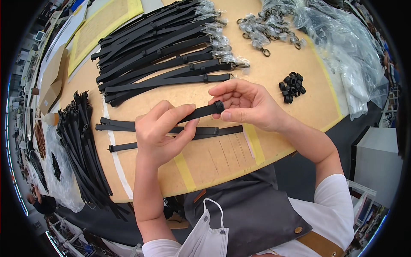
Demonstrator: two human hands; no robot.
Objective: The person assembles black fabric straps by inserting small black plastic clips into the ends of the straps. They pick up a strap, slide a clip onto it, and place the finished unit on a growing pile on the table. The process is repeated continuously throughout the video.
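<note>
My left hand (165,128) pinches a black strap (201,113) between thumb and fingers, its end pointing right. At that end sits a small black strap loop (218,106). My right hand (246,105) is half curled about the loop, with the thumb at its lower edge and fingertips behind it; the index finger stands away. Below my hands, more black straps (122,125) lie across the table, partly hidden by my left hand. To the right lies a small heap of black loops (293,87).
Rows of black straps with plastic-wrapped metal ends (158,55) fill the far table. A strap bundle (81,145) hangs over the left edge. Wrapped metal clasps (269,30) and clear plastic bags (338,47) lie at far right. A brown cardboard piece (53,83) lies left.
</note>
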